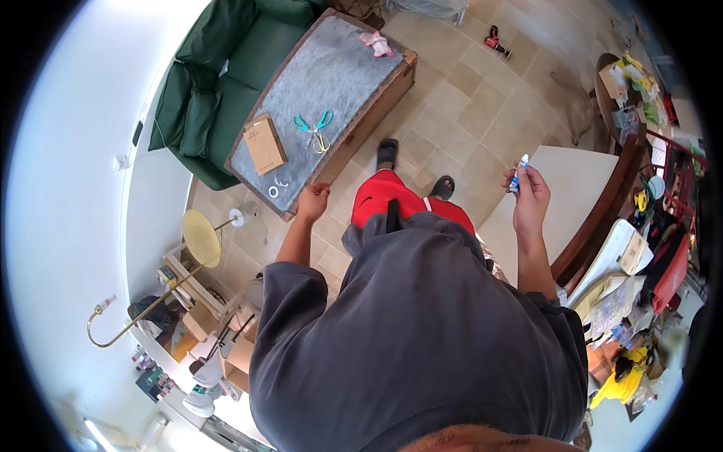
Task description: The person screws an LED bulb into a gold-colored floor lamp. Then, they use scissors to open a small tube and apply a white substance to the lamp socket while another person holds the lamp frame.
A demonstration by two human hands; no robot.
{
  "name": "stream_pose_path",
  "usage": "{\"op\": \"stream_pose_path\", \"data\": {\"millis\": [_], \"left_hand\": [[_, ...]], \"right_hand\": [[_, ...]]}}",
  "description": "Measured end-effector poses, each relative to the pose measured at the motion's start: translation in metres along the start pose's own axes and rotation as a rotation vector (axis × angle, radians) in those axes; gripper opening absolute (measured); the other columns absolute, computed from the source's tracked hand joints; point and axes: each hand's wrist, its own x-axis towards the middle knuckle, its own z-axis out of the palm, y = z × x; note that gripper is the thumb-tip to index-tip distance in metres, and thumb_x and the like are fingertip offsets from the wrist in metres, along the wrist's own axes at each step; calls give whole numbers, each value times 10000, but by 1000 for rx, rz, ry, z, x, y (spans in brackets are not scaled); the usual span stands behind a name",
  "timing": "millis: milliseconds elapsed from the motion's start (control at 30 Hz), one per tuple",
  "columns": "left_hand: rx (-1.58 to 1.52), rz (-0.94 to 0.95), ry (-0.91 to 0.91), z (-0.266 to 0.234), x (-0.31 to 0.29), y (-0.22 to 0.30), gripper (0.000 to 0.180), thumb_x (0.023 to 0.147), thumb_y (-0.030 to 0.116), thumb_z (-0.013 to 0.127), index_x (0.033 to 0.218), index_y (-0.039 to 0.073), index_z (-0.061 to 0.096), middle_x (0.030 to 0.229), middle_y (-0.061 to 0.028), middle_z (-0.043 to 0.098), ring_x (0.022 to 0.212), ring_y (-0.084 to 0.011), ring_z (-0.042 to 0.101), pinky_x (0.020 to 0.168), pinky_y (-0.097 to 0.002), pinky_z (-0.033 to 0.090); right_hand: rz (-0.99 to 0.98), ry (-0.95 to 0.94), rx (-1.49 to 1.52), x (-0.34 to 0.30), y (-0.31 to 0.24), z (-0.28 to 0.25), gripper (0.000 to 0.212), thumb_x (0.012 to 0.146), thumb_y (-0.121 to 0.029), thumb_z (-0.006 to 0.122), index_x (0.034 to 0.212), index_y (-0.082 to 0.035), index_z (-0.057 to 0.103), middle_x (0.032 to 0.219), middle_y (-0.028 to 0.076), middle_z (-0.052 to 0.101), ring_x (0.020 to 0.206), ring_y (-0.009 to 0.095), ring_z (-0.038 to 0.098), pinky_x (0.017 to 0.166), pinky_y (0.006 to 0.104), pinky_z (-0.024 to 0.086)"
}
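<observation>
Raised over a white board, my right hand (532, 192) pinches a small blue-and-white tube (519, 172) with a white cap pointing up. My left hand (314, 202) is closed beside the near corner of a low grey-topped table (331, 68); what its curled fingers hold, if anything, is too small to make out. On that tabletop near my left hand lie a white ring (273, 192) and other small white pieces. Farther along are a flat cardboard box (264, 144), teal-handled scissors (313, 122) and a yellow-handled pair (321, 144).
A green sofa (248, 56) stands behind the table, where a pink-and-white cloth (376, 44) lies at the far end. A red-and-black power drill (496, 42) rests on the tiled floor. The white board (557, 203) and a cluttered dark wooden table edge (614, 203) are on my right.
</observation>
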Motion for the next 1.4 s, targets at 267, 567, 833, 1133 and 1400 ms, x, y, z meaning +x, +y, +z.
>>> {"op": "stream_pose_path", "data": {"millis": [267,567,833,1133,1400], "left_hand": [[558,288,-137,-70,167,-43,363,830,67,531,1153,77,697,1210,-181,620,1142,-375,603,950,-450,511],[936,369,-403,-73,361,-73,353,856,89,554,1200,100,630,1371,-131,534,1240,-329,557,980,-479,500],[1107,451,-449,-63,396,-96,296,915,120,534,1204,108,600,1295,-95,573,1247,-287,542,942,-455,511],[850,556,-463,-63,394,-126,610,878,19,551,1443,125,345,1376,-174,491,1149,-365,613,895,-459,556],[945,537,-485,-69,392,-99,765,799,-18,640,1476,157,328,1359,-141,460,1104,-361,611,851,-439,570]], "right_hand": [[226,-85,-78,9,27,87,225,1002,-130,560,1132,43,620,898,117,682,748,173,649,696,285,531],[473,-176,99,29,53,248,220,999,-88,515,1172,25,590,883,122,636,806,186,618,680,300,520],[416,-251,54,72,41,339,216,1043,-176,514,1092,1,626,839,22,589,699,80,484,616,228,405],[410,-194,-102,87,56,352,196,1037,-150,514,1052,2,635,796,21,599,642,75,458,597,223,396],[538,-154,-118,93,65,358,229,1040,-190,501,1045,2,625,808,21,610,687,92,500,661,237,431]]}}
